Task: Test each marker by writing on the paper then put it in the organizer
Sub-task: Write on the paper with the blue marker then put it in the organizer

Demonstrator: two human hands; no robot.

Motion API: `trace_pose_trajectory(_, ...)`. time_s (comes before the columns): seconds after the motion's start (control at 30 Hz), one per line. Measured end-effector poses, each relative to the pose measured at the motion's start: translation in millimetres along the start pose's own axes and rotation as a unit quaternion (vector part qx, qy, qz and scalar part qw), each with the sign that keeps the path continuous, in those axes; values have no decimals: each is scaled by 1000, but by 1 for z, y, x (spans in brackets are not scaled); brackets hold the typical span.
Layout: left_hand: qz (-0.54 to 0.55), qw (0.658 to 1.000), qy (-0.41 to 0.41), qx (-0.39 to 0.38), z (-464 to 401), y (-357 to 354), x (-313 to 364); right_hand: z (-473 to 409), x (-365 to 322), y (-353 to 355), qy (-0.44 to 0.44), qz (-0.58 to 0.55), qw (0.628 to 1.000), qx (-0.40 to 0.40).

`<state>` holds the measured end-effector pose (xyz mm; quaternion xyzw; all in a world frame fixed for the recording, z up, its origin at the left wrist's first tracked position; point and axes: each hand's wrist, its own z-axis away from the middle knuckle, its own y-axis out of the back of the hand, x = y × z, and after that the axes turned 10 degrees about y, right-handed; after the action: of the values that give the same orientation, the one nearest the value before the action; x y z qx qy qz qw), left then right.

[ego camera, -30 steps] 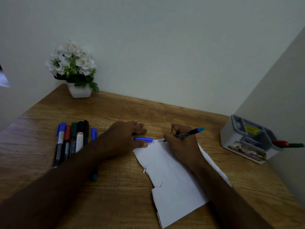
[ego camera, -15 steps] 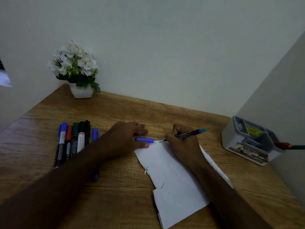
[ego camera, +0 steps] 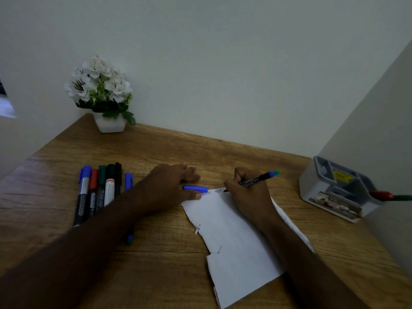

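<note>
A white sheet of paper point(ego camera: 234, 237) lies on the wooden desk point(ego camera: 156, 259), with blue writing along its top edge. My right hand point(ego camera: 249, 192) grips a black marker with a blue end point(ego camera: 258, 179), its tip touching the paper just right of the writing. My left hand point(ego camera: 169, 186) rests at the paper's top left corner, thumb on the sheet, and holds the blue cap point(ego camera: 195, 188) between thumb and fingers. Several capped markers point(ego camera: 98, 192) lie in a row to the left, partly under my left forearm. The grey and white organizer point(ego camera: 334, 188) stands at the right.
A red marker point(ego camera: 380, 195) and a green marker point(ego camera: 402, 198) stick out of the organizer's right side. A white pot of white flowers point(ego camera: 104, 97) stands in the back left corner. Walls close the desk at the back and on the right.
Both hands stay at the paper's top edge. The marker in my right hand has barely shifted as it writes; the view moved slightly.
</note>
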<state>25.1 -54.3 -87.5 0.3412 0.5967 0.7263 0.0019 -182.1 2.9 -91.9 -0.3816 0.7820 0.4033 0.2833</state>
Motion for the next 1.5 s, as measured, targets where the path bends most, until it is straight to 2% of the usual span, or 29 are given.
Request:
trace_pose_trajectory(0.93,-5,1000,-7,7,-3,-2,-4,0,-2,-1,-16,1,1000,-6)
trace_pose_trajectory(1.1,24,999,-7,27,1,-1,-1,1,-2,1,-23,-2,1000,8)
trace_pose_trajectory(1.27,25,998,-18,62,6,3,5,1,-12,12,-12,-89,995,48)
trace_pose_trajectory(1.37,23,994,-28,104,8,4,10,4,-16,15,0,-115,993,32)
trace_pose_trajectory(1.5,121,982,-48,134,10,3,15,6,-15,18,-3,-239,971,-16)
